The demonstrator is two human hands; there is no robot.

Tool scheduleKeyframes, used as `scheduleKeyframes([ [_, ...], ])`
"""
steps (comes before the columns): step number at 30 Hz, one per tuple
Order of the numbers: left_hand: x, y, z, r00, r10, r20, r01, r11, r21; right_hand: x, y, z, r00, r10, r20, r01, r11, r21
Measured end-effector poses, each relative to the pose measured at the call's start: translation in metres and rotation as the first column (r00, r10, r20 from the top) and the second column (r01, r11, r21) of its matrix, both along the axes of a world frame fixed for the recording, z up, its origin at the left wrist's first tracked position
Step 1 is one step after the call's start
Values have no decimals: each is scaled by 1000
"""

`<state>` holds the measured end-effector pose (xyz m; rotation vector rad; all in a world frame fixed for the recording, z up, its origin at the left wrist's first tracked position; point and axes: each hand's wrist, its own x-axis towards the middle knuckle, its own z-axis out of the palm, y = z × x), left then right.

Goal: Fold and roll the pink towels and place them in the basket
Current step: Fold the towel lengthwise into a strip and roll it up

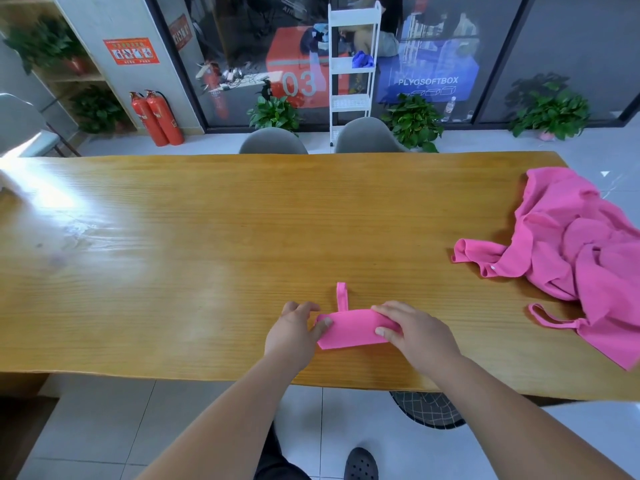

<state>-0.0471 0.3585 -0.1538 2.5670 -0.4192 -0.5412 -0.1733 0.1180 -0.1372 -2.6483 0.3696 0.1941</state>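
Note:
A small pink towel [351,330], folded into a narrow rolled bundle, lies near the front edge of the wooden table [207,237]. Its hanging loop points away from me. My left hand [294,332] grips the bundle's left end, thumb on top. My right hand [412,332] grips the right end, fingers curled over the far side and thumb on the near side. A pile of crumpled pink towels [575,251] lies at the table's right edge, apart from both hands. A dark mesh basket [426,408] shows partly under the table's front edge.
Two grey chairs [273,142] stand behind the far side of the table. A white shelf rack [351,64], potted plants [414,121] and red fire extinguishers [157,117] stand by the glass wall. My shoe [360,464] is on the tiled floor.

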Motion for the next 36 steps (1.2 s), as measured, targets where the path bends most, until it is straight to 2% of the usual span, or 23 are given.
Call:
scheduleKeyframes([
  [5,-27,-7,5,978,207,-25,-208,972,-106,8,0,2,997,-68,-29,69,997,18],
  [7,-38,-11,1,968,224,-110,-238,961,-142,5,9,-1,989,-146,-8,146,989,20],
  [10,-43,-22,-6,912,240,-332,-332,908,-255,3,28,-6,976,-219,7,219,976,-19],
  [14,-32,-35,-3,868,279,-410,-413,864,-287,7,47,-7,971,-237,-13,237,971,-8],
  [18,-20,-39,1,900,275,-337,-364,900,-238,6,59,-8,969,-241,-49,244,965,93],
  [21,-5,-37,-1,911,277,-306,-343,920,-187,5,68,-9,983,-175,-54,183,963,199],
  [24,18,-33,7,953,171,-250,-210,968,-138,1,64,-8,991,-89,-100,118,934,336],
  [26,30,-32,16,975,72,-210,-93,991,-93,0,54,-8,992,-85,-97,111,946,306],
  [28,36,-30,20,982,14,-186,-25,998,-57,4,41,-7,988,-153,-39,158,964,214],
  [31,34,-28,16,984,7,-176,-15,999,-46,13,28,-6,980,-199,15,194,970,143],
  [36,34,-27,12,978,37,-207,-48,998,-47,32,22,-6,991,-111,-78,118,989,91],
])
